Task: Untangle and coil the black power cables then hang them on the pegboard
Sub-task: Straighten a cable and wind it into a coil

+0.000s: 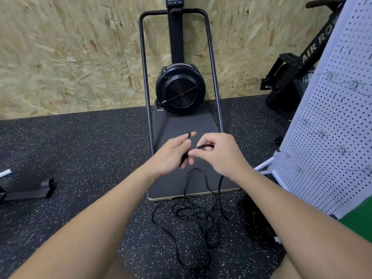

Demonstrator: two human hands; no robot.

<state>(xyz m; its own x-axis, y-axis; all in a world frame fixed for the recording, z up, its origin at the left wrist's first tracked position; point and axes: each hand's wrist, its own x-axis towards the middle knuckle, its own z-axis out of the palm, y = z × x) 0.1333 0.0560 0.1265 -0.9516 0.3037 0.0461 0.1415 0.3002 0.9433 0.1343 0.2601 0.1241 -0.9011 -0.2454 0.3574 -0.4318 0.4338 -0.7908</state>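
Observation:
A thin black power cable (193, 218) lies in a loose tangle on the speckled floor in front of me, with strands rising to both hands. My left hand (173, 154) holds a small folded bundle of the cable, one loop poking out above the forefinger. My right hand (217, 152) pinches a strand just right of it, and the two hands almost touch. The white pegboard (330, 125) with several metal hooks stands at the right, tilted in view.
A black fan-type exercise machine (180, 91) on a dark baseboard (177, 125) stands against the chipboard wall straight ahead. A second machine (291, 77) stands behind the pegboard. Another black bundle (255, 220) lies by the pegboard's foot. A dark metal foot (38, 190) lies at the left.

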